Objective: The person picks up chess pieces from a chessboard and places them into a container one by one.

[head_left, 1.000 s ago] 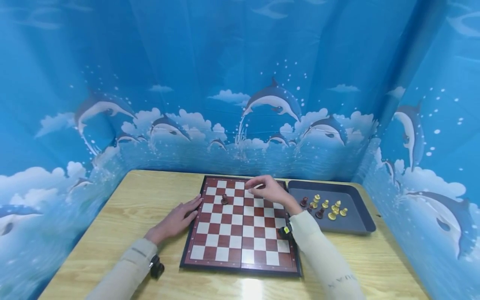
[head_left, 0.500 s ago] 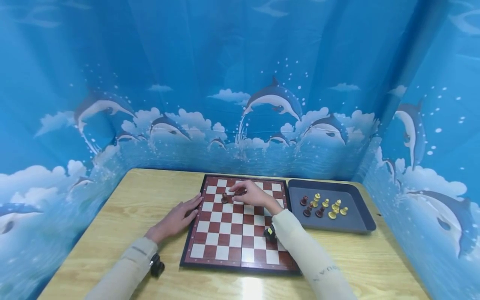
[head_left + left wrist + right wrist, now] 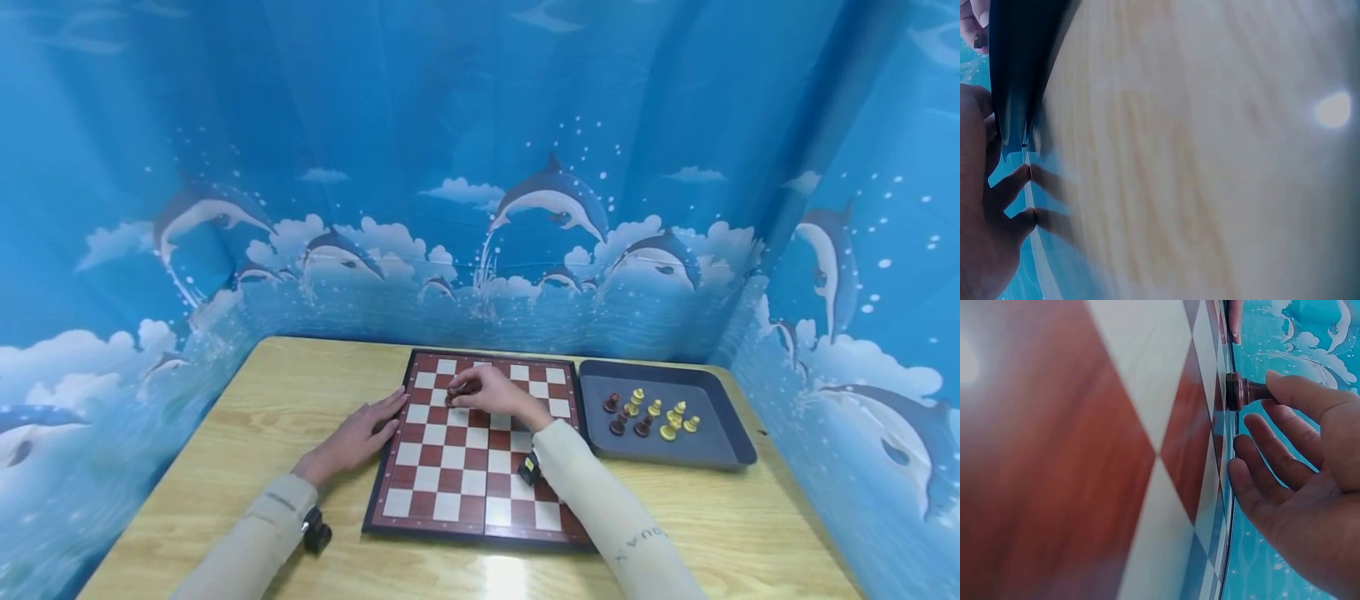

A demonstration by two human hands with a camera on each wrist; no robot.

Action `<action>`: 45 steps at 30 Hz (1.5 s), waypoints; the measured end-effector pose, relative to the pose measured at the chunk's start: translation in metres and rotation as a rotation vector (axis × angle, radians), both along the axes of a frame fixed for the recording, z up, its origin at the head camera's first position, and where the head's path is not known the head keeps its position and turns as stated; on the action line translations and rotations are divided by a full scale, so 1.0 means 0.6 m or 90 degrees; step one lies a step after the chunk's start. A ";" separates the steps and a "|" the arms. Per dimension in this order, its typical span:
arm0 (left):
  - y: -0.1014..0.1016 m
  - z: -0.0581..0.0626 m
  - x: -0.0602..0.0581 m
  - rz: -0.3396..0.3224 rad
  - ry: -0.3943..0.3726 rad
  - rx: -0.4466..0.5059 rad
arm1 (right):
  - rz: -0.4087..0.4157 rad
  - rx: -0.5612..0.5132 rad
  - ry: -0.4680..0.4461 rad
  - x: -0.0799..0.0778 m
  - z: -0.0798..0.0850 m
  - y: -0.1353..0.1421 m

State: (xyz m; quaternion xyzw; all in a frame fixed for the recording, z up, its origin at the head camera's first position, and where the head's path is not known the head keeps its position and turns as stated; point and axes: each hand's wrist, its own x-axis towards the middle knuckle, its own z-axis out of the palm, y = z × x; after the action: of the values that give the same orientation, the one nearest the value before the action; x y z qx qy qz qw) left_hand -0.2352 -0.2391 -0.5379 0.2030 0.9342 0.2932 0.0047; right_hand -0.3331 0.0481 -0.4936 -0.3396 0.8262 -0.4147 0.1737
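Observation:
A dark brown chess piece [image 3: 451, 398] stands near the far left of the red-and-white chessboard [image 3: 450, 482]. My right hand [image 3: 495, 392] reaches over the board and pinches this piece. In the right wrist view, thumb and forefinger meet at the top of the chess piece [image 3: 1241, 392], and the other fingers are loosely bent. The piece's base is at or very near the board; its head is hidden by the fingertips. My left hand [image 3: 352, 437] lies on the table with relaxed fingers, its fingertips at the board's left edge.
Right of the board is a dark grey tray [image 3: 705, 450] with several gold chess pieces [image 3: 671, 429] and three dark brown ones [image 3: 642, 427]. All rest on a wooden table [image 3: 300, 379]. A blue dolphin-print curtain [image 3: 420, 208] encloses its back and sides.
My right hand has moved left across the far part of the board and now pinches the dark brown chess piece. The left hand has stayed at the board's edge.

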 end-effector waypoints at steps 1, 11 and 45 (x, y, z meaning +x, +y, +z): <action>0.000 0.000 0.000 0.000 0.000 0.001 | 0.001 0.000 0.003 0.000 0.000 -0.001; 0.000 0.001 0.001 -0.003 0.008 0.011 | 0.004 -0.003 0.031 -0.001 0.002 -0.010; 0.001 0.001 0.004 0.001 0.019 0.022 | -0.190 -0.033 0.087 -0.017 0.080 0.214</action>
State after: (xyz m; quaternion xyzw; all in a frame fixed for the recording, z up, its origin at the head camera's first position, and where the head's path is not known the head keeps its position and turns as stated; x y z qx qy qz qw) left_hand -0.2326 -0.2388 -0.5373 0.2067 0.9292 0.3061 -0.0127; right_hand -0.3433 0.1765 -0.4453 -0.2450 0.8662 -0.4332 0.0444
